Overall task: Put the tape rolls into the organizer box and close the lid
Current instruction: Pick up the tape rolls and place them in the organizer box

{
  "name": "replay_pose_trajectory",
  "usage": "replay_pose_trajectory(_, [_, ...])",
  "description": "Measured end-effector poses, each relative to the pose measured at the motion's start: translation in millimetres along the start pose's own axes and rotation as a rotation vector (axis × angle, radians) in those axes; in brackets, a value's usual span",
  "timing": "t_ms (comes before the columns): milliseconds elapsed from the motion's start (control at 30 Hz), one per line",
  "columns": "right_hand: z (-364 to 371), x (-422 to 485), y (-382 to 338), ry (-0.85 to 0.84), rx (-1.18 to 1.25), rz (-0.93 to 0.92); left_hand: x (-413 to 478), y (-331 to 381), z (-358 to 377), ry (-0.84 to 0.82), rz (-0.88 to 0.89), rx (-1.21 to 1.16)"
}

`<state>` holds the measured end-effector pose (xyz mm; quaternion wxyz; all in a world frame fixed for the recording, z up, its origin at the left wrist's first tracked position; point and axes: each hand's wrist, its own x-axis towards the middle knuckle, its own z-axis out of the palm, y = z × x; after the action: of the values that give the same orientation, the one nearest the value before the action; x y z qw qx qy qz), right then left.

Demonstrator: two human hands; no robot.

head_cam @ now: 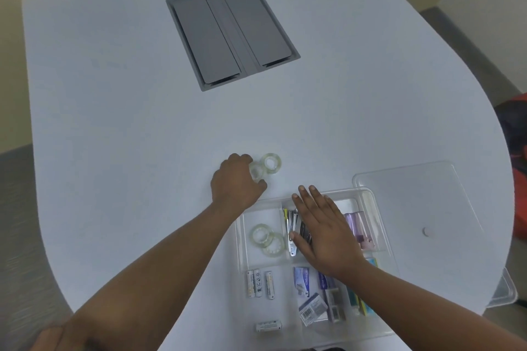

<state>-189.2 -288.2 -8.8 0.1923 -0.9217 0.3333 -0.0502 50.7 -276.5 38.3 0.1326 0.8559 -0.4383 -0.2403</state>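
Left hand (pixel 236 181) grip closing on tape roll (pixel 256 172) on desk (pixel 114 122); right hand (pixel 322 232) flat, grip open, on organizer box (pixel 368 199); lid (pixel 413 194) off.

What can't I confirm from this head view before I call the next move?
- Left hand grip on the near tape roll: fingers cover it, so contact is unclear.
- Organizer box middle compartment: right hand covers most of it.
- Battery labels: too small.
- Box's near edge: cut off by the frame bottom.
- Clear lid: edges faint.
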Motion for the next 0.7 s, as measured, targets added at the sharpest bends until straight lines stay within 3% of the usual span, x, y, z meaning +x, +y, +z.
replay_pose_trajectory(233, [0, 0, 0, 0.006, -0.002, -0.005, -63, -18, -15, 0.093, 0.275, -0.069])
replay_pose_trajectory(700, [-1, 0, -1, 0.009, -0.008, 0.001, -100, -14, 16, -0.066, 0.328, 0.192])
